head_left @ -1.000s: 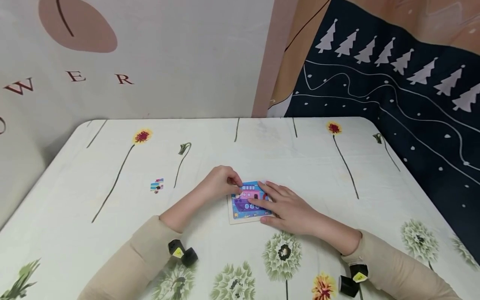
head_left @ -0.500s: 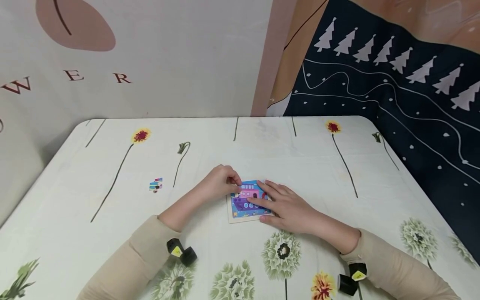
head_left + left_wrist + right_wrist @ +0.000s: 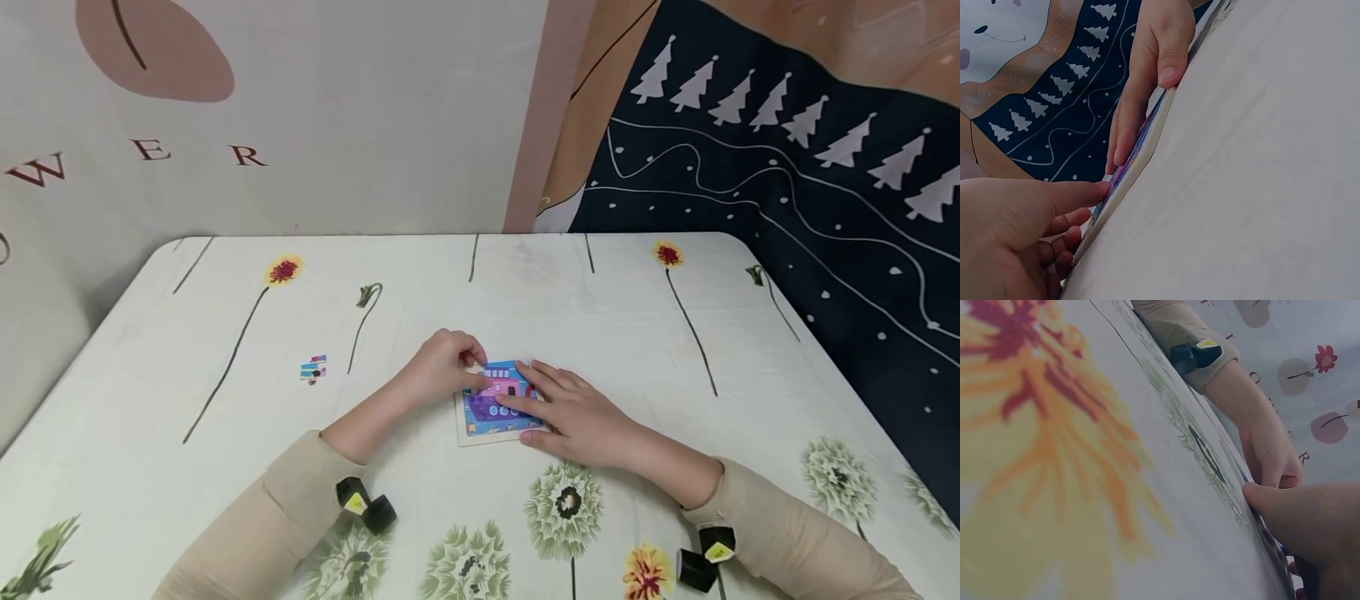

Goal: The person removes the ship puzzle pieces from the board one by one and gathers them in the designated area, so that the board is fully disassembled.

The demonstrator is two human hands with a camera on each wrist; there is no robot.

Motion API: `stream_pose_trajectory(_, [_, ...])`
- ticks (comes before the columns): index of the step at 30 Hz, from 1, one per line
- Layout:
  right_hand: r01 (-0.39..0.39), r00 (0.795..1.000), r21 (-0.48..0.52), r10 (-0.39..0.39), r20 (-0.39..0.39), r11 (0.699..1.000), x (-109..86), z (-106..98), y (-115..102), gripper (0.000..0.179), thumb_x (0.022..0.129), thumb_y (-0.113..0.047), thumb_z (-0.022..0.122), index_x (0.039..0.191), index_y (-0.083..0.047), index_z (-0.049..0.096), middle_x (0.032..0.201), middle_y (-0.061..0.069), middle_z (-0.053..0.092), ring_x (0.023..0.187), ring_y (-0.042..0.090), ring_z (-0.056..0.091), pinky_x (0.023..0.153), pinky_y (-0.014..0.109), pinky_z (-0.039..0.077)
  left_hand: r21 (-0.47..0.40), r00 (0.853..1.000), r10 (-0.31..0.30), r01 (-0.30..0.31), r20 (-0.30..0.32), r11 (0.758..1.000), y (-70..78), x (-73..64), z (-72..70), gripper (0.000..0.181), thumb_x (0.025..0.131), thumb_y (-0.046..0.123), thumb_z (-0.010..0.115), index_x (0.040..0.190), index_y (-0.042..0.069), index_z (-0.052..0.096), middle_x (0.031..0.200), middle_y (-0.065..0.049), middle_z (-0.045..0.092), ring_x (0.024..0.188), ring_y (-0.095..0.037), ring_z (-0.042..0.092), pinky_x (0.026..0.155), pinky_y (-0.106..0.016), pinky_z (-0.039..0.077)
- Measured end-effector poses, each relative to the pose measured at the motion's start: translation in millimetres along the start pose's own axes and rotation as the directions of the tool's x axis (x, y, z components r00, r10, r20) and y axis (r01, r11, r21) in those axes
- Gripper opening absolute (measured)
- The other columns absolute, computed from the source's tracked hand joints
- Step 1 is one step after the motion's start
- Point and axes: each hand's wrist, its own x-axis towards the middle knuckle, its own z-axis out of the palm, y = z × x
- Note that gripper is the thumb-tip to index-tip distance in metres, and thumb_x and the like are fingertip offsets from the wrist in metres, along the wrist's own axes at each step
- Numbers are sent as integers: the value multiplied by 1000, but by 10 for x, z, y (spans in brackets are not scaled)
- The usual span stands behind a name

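Observation:
A small jigsaw puzzle (image 3: 491,429) with a pale frame lies mid-table in the head view, its picture a pink and purple ship on blue. My left hand (image 3: 438,367) is at its upper-left corner, thumb and curled fingertips close together there. In the left wrist view the left thumb (image 3: 1088,192) touches the picture beside the frame edge. I cannot tell if a loose piece is between these fingers. My right hand (image 3: 581,421) rests over the puzzle's right side, fingers spread and fairly straight across the picture, covering part of it.
Several small colourful puzzle pieces (image 3: 309,375) lie close together on the table, left of the left hand. A white flower-print cloth (image 3: 622,333) covers the table. Fabric hangings stand behind, one with white trees (image 3: 768,104). Each sleeve carries a black wrist camera (image 3: 697,571).
My left thumb and fingertips have shifted very slightly rightward at the puzzle's corner. My right hand stays in place on the puzzle.

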Motion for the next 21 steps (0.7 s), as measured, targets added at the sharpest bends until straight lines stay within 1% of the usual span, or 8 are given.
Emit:
stream_pose_trajectory(3, [-1,1000,2,1,0,1000,-2,2,4,54,100,-54,35,150,-34,32,159,7,8,144,25,4,112,46,11,-9,1000,13,-13,-4,1000,6,1,6,23,77,17,82,93,6,70,73,-1,53,75,-18,44,70,-31,36])
stream_pose_trajectory(7, [-1,1000,5,1,3,1000,1,7,3,54,100,-54,35,150,-34,31,159,7,7,144,25,3,112,46,11,-11,1000,11,-11,-4,1000,10,-5,9,22,77,16,82,93,6,72,75,1,55,77,-18,45,72,-31,37])
stream_pose_trajectory(13, [-4,1000,5,4,2,1000,-3,0,0,54,100,-55,35,150,-34,31,159,7,7,144,25,3,112,46,10,-50,1000,-22,22,0,998,16,0,20,21,76,14,82,93,6,72,81,0,58,83,-19,46,75,-32,39])
stream_pose_trajectory(17, [-4,1000,7,4,1,1000,-4,-6,-1,54,100,-54,35,150,-34,32,159,7,7,144,25,3,112,46,10,-83,999,-48,48,-1,995,12,14,33,21,76,12,82,93,5,71,81,0,57,83,-19,46,75,-31,40])
stream_pose_trajectory(21, [-5,1000,13,5,5,1000,-3,-5,-1,54,100,-55,34,150,-34,32,159,6,7,144,25,3,112,46,10,-122,997,-72,71,-4,990,27,15,30,22,75,8,82,93,4,70,83,-2,58,81,-18,49,75,-30,42])
